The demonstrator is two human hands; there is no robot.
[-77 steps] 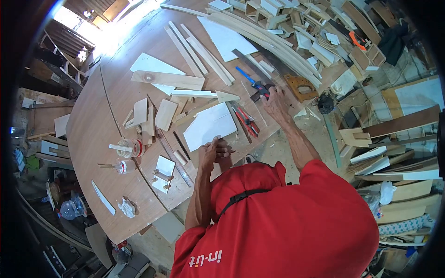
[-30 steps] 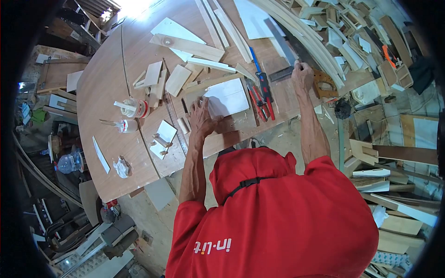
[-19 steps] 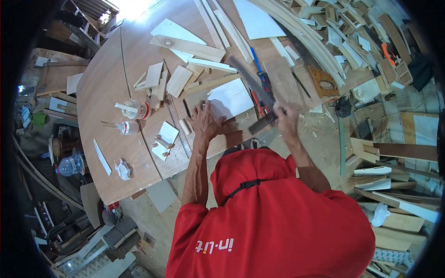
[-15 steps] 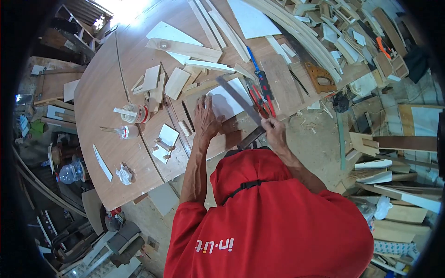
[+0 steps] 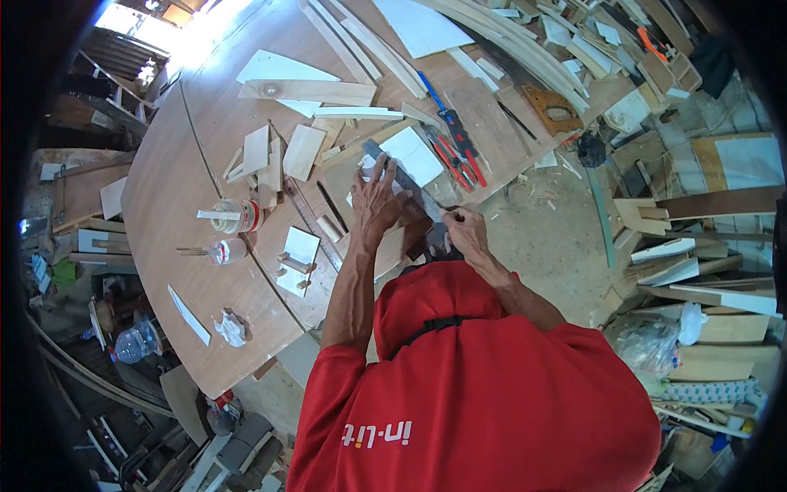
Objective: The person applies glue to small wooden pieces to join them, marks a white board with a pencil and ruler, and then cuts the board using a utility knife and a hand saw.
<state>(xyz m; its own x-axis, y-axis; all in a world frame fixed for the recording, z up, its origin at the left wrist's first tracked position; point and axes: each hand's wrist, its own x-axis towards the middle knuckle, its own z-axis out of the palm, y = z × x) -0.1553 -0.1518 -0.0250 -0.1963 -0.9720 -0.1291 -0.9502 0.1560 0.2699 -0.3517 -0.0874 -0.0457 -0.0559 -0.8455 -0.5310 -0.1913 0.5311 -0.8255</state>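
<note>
A long grey metal square [image 5: 416,193] lies slanting across a white-faced board [image 5: 414,156] at the table's near edge. My left hand [image 5: 375,199] has its fingers curled over the far part of the blade. Close to the square's corner, my right hand [image 5: 466,231] pinches the metal between thumb and fingers. The near arm of the square is partly hidden behind the red hood [image 5: 434,299]. A dark pencil-like stick [image 5: 331,205] and a small wooden strip [image 5: 330,228] lie just left of my left hand.
Red-handled pliers [image 5: 451,160] and a blue-and-black tool [image 5: 457,131] lie right of the board. A handsaw [image 5: 553,111] rests at the right edge. Two glue containers [image 5: 238,215] and wood offcuts [image 5: 303,152] stand on the left. Scrap wood [image 5: 721,316] is piled at right.
The metal square has come down from above the board onto it. My left hand has shifted from the board onto the blade, and my right hand has moved slightly left.
</note>
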